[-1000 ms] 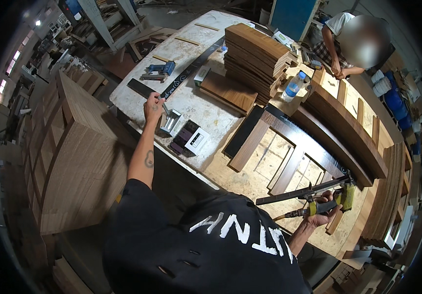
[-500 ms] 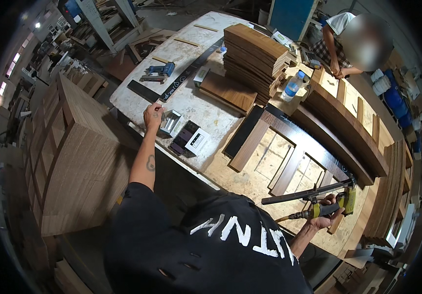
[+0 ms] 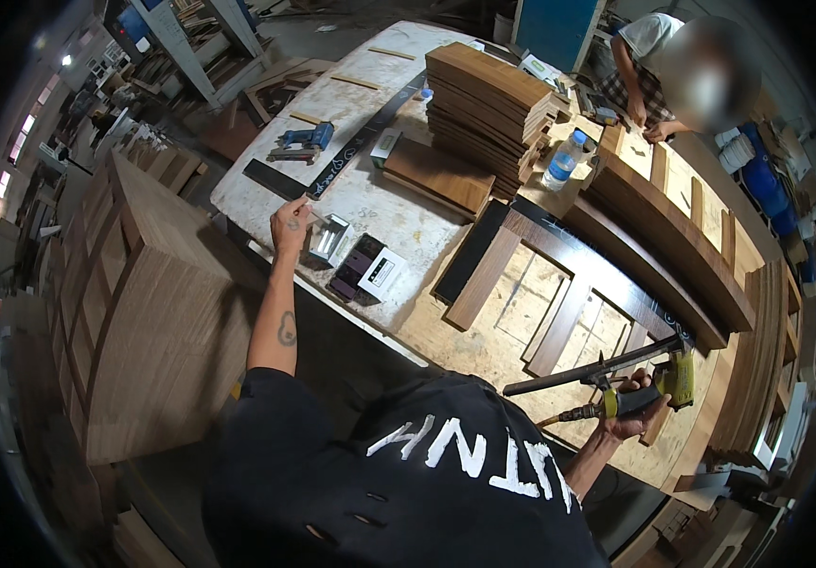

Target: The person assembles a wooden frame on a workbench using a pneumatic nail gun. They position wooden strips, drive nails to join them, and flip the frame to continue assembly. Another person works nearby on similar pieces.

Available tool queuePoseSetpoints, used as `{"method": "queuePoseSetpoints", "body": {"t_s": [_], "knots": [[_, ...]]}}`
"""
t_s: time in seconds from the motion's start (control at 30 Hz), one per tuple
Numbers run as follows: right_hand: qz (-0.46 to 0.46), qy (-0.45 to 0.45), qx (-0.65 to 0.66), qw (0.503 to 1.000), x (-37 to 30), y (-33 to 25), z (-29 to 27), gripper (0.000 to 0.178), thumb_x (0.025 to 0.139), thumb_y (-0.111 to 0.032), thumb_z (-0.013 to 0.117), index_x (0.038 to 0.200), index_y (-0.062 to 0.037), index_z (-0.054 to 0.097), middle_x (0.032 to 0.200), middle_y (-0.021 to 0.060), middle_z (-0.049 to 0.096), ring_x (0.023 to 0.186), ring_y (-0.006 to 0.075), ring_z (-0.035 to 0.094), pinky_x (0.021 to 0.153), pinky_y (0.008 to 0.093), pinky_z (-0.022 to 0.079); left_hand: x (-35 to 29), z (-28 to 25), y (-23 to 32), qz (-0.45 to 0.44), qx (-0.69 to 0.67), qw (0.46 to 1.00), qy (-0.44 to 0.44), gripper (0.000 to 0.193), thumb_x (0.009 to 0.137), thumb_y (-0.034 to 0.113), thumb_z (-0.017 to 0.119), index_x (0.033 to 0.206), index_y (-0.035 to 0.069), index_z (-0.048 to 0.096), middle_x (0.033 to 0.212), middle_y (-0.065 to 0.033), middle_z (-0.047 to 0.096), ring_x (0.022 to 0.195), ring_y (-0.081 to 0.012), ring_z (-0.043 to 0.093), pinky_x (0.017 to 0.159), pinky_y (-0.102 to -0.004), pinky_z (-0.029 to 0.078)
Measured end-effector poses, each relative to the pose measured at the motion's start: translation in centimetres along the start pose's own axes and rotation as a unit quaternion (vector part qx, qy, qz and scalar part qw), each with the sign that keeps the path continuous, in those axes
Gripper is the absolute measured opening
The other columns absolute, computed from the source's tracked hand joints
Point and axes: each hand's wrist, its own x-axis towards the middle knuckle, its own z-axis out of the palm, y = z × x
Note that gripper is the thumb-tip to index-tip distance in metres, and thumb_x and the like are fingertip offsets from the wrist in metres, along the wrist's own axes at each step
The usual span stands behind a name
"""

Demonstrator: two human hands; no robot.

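My right hand [image 3: 631, 417] is wrapped round the grip of a yellow and black nail gun [image 3: 678, 379], its long dark magazine [image 3: 588, 370] stretching left and its rear hose fitting near my body. Over the left part of the table, my left hand [image 3: 290, 225] has its fingers drawn together beside an open small box [image 3: 330, 239] with silvery contents. Whatever is in those fingers is too small to make out. Beside that box lies a dark and white carton [image 3: 367, 272]. Beneath the nail gun, a flat wooden frame [image 3: 559, 327] with dark and brown rails rests on the table.
A tall stack of curved brown boards [image 3: 484, 109], a blue nail gun [image 3: 302, 141] and a water bottle [image 3: 565, 161] stand on the table [image 3: 389, 204]. Curved dark rails [image 3: 664, 246] lie at the right. Another person [image 3: 649, 76] works at the far right. A large wooden stack [image 3: 157, 322] stands left.
My left hand has shifted slightly left and down, still beside the small box. The nail gun in my right hand has tilted and moved slightly to the right.
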Motion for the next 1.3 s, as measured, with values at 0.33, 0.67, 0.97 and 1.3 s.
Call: {"method": "queuePoseSetpoints", "body": {"t_s": [0.33,0.67,0.97,1.3], "knots": [[-0.031,0.076,-0.067,0.994,2.4,2.4,7.9,0.057,0.101,-0.05,0.059,0.13,-0.0019,0.055,0.101,0.0106,0.059,0.089,0.0196,0.054,0.071,0.0286,0.051,-5.4,-3.5,29.9,-0.024,-0.55,0.82,-0.157,0.023,0.093,0.004,0.072,0.114,-0.003,0.069,0.097,-0.011,0.074,0.092,-0.0197,0.073,0.089,-0.031,0.059],[-0.03,-0.015,0.035,0.999,2.8,3.9,12.7,0.065,0.096,-0.058,0.064,0.129,-0.0022,0.056,0.085,0.0023,0.051,0.085,0.0144,0.052,0.065,0.0218,0.046,-17.5,-1.2,46.6,-0.008,-0.706,0.62,-0.342,0.022,0.09,-0.005,0.072,0.111,-0.002,0.067,0.109,-0.0189,0.074,0.097,-0.0223,0.075,0.091,-0.0361,0.062],[-0.019,-0.051,0.132,0.99,2.1,4.6,12.1,0.063,0.098,-0.054,0.064,0.137,-0.0049,0.055,0.092,0.0066,0.058,0.091,0.0179,0.053,0.07,0.0265,0.047,-19.7,-0.9,46.8,0.032,-0.622,0.682,-0.383,0.019,0.092,-0.003,0.072,0.11,-0.002,0.067,0.109,-0.015,0.074,0.099,-0.0162,0.073,0.09,-0.0278,0.06],[-0.026,-0.046,0.102,0.993,2.5,5.1,13.3,0.067,0.093,-0.05,0.073,0.134,-0.0014,0.053,0.088,-0.0015,0.053,0.079,0.0032,0.052,0.062,0.0143,0.048,-19.3,-0.8,46.6,0.262,-0.493,0.749,-0.358,0.018,0.087,0.01,0.079,0.101,0.0,0.075,0.114,-0.0146,0.072,0.107,-0.0261,0.069,0.089,-0.0356,0.057]]}}
